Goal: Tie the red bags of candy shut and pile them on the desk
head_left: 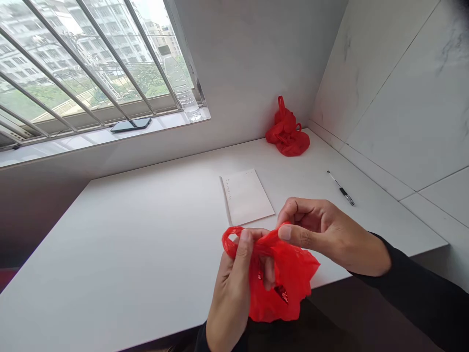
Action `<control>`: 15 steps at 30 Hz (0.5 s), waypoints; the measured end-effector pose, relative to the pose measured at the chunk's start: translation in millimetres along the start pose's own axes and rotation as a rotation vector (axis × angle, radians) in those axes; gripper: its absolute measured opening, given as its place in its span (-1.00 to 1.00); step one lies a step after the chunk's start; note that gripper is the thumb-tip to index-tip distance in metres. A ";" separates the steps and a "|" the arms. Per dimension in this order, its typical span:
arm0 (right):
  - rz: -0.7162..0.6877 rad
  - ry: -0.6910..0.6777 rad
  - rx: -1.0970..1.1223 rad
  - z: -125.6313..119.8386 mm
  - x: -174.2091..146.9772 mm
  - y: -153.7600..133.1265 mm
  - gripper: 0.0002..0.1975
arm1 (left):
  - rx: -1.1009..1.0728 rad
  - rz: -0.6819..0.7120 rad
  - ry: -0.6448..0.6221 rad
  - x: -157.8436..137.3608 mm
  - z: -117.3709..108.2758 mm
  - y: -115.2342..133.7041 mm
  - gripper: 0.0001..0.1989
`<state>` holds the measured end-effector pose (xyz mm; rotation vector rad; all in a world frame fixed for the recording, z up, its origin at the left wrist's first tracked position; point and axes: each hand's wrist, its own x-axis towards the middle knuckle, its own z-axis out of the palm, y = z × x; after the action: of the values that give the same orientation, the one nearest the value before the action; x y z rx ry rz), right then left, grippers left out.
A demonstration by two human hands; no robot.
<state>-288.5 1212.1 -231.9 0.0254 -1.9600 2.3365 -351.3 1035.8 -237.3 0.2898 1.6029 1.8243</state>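
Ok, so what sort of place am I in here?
Likely a room in a home or small office, though I can't tell which. A white table stands in the corner with a pen on it, beside a barred window facing buildings.

Surface [128, 244]: white, smooth, set into a corner. Back wall [256, 58]: plain grey. Right wall [403, 98]: pale tiles, faint grey veining, dark joints. Window [88, 58], upper left: slanting metal bars [116, 57], white sill [88, 138]. Outside: pale multi-storey buildings [25, 36], green trees [150, 80]. Light: daylight from window; wall beneath sill in shade.
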 end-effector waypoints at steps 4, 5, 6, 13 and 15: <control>-0.015 -0.025 -0.218 4.7 -6.9 -0.1 -0.87 | -0.015 0.022 -0.076 5.8 -8.9 1.0 -0.70; -0.040 -0.038 -0.258 5.5 -7.8 1.5 -0.87 | 0.020 0.037 -0.122 6.6 -12.0 1.3 -0.72; -0.081 -0.040 -0.284 5.9 -7.8 3.8 -0.88 | 0.062 0.050 -0.166 6.8 -14.7 1.9 -0.73; -0.103 -0.060 -0.340 4.2 9.0 29.1 -0.60 | 0.359 0.140 -0.138 -3.4 -16.8 9.5 -0.89; -0.020 -0.048 -0.356 3.8 12.9 33.4 -0.60 | 0.441 0.196 -0.059 -4.2 -17.6 3.5 -0.89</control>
<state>-304.3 1203.5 -263.1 0.0758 -2.3551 1.9587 -359.5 1019.3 -236.7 0.7130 1.9820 1.5628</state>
